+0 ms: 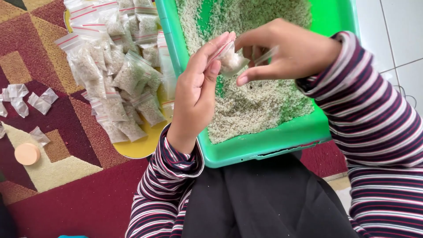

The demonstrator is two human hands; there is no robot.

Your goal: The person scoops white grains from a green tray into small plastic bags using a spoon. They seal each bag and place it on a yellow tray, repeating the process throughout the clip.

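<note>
A small clear zip bag (232,61) with a red strip at its mouth hangs over the green tray (264,143), partly filled with pale grain. My left hand (197,90) holds the bag's left side between thumb and fingers. My right hand (286,50) pinches the bag's right side, and a small clear object shows between its fingers. The tray holds a loose heap of the same pale grain (251,103), with bare green patches showing. Both sleeves are striped dark and pink.
Left of the tray, a yellow plate (139,147) carries a pile of filled zip bags (116,75). Several empty small bags (26,99) and a round orange cap (27,154) lie on the patterned red carpet. White floor tiles show at the right.
</note>
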